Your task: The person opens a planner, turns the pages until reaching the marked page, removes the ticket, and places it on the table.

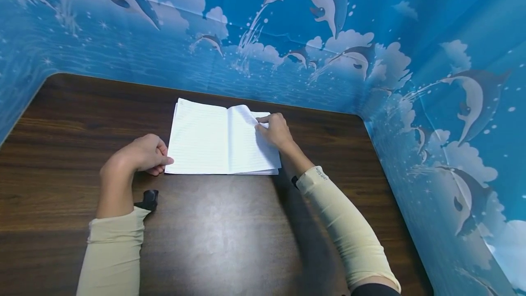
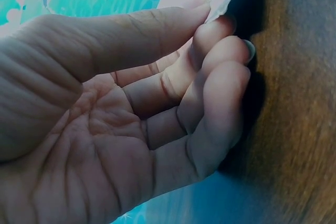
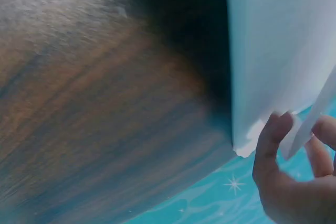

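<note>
An open notebook [image 1: 199, 138] with lined white pages lies on the dark wooden table. At its lower left corner, my left hand [image 1: 144, 153] pinches the edge between thumb and index finger. The left wrist view shows the paper corner [image 2: 223, 1] between those fingertips, the other fingers curled below. My right hand [image 1: 277, 131] is at the upper right of the notebook and pinches the corner of the right-hand page [image 1: 248, 145]. That page bends up near the top, with other sheets under it. In the right wrist view, the lifted page [image 3: 315, 116] stands between thumb and finger.
The wooden table [image 1: 213, 241] reaches back to a blue curtain [image 1: 164, 54] printed with dolphins, which also runs along the right side. A black strap piece [image 1: 149, 200] shows at the left wrist. Both forearms wear pale yellow sleeves [image 1: 341, 218].
</note>
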Available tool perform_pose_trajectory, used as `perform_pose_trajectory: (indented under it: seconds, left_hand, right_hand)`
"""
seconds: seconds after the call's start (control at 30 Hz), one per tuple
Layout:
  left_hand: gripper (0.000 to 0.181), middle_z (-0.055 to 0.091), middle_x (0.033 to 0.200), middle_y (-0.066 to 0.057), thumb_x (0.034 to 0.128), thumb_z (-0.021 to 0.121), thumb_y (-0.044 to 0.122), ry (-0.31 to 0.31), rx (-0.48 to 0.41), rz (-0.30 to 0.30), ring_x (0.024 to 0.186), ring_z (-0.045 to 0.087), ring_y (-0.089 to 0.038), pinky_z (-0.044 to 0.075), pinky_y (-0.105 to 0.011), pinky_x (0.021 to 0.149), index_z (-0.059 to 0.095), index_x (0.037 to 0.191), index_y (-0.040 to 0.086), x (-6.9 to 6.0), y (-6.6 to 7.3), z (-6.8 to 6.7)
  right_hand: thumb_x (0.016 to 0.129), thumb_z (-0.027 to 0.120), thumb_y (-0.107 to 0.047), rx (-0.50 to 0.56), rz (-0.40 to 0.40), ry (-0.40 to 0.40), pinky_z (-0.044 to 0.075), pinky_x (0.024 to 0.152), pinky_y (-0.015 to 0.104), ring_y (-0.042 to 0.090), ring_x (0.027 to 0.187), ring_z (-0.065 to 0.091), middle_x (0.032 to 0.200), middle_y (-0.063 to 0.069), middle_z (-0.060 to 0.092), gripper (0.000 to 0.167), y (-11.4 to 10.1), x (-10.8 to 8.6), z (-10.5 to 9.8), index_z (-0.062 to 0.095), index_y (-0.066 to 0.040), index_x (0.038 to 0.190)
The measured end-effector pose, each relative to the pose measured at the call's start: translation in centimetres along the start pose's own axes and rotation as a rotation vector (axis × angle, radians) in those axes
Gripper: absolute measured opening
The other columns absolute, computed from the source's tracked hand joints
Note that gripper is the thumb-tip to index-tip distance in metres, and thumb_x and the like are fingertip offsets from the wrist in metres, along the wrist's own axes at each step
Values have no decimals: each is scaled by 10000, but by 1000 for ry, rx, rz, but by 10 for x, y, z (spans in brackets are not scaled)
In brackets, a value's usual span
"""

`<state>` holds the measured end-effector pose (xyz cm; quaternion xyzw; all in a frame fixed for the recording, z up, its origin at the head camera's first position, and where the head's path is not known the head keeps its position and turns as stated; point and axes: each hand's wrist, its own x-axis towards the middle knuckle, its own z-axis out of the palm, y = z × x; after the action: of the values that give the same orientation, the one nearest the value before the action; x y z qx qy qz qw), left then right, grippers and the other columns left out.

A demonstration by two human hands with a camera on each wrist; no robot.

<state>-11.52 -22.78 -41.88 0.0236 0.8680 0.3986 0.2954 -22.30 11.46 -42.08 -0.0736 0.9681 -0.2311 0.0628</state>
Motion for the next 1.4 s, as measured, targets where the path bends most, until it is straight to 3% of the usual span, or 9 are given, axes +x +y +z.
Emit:
perform_pose_trajectory:
  seconds: [0.1,0.3,0.47,0.63,0.73,0.83,1.0,1.2,1.4]
  left_hand:
    - [182,618,696,-28,1039,677,81,2,-1,5,646,597,-154,541,-293,624,625,894,-16,0,-1,0]
    - [205,609,683,-24,1042,669,73,4,-12,13,639,591,-153,539,-289,610,620,859,-5,0,-2,0]
    - [219,606,679,-22,1046,668,87,4,-9,20,637,587,-155,539,-295,621,628,847,3,0,-2,0]
    - [202,611,685,-29,1047,668,88,6,-13,10,641,591,-162,545,-302,635,640,870,-6,-1,-2,0]
    - [196,614,693,-35,1048,666,90,8,-12,9,648,592,-168,547,-306,644,645,882,-11,-1,-2,1]
    - [192,614,698,-38,1049,667,89,11,-15,10,652,592,-172,550,-306,647,644,888,-14,-1,-2,1]
    - [193,618,700,-42,1048,670,90,11,-22,7,654,594,-176,553,-309,649,642,891,-18,-1,-1,1]
    - [196,616,694,-36,1051,658,77,6,-25,13,649,594,-166,555,-303,640,639,881,-18,-2,-1,1]
    - [201,622,689,-27,1055,645,64,-5,-29,16,640,595,-150,555,-291,629,641,870,-14,-2,0,0]
  right_hand:
    - [1037,736,-258,54,54,-22,459,1197,489,331,1456,550,1533,182,616,429,-3,1,-11,697,-42,1406]
    - [940,852,-364,227,310,-112,477,1195,493,344,1496,521,1656,210,469,865,-1,5,-34,446,36,1591]
    - [927,871,-309,379,386,-143,509,1164,481,332,1377,628,1555,196,562,815,10,6,-48,484,18,1565]
    - [932,867,-285,467,369,-146,573,1073,477,242,1000,723,1165,132,717,490,15,3,-53,694,-13,1299]
    - [951,847,-295,505,340,-144,587,1025,498,169,777,675,927,65,694,322,14,0,-56,748,-30,1105]
    - [974,821,-317,525,300,-154,588,1000,517,124,652,630,792,19,655,273,10,-1,-59,767,-51,1004]
    - [999,789,-322,545,247,-162,615,917,486,125,631,611,780,25,640,265,0,-2,-63,765,-58,981]
    - [1027,754,-312,612,214,-186,596,648,286,137,607,596,780,54,615,282,-19,0,-64,722,-32,1000]
    - [1041,735,-275,646,170,-206,598,626,286,142,591,640,751,65,644,260,-47,4,-63,709,-19,1008]
